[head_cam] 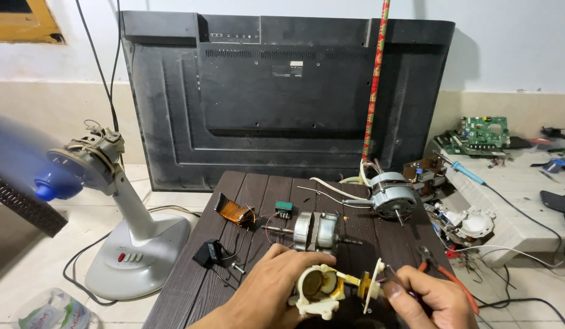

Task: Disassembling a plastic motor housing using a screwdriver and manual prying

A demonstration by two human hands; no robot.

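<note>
Fingers of the left hand (pixel 276 286) grasp a cream plastic gearbox housing (pixel 317 291) low over the dark slatted table (pixel 191 280); the right hand (pixel 431 298) pinches its small white gear disc (pixel 375 285). Just behind lie a silver motor rotor (pixel 316 231), red-handled pliers (pixel 444 271) and a grey fan motor (pixel 392 195).

Table (pixel 233 244) and what lies about it

On the table: rotor (pixel 316 231) mid, coil (pixel 235 213) to its left, motor (pixel 392 196) to its right, gearbox (pixel 319 291) at the near edge. Behind the table leans a TV (pixel 282 97); left of it stands a fan (pixel 112 207); right of it lie boards (pixel 477 135).
</note>
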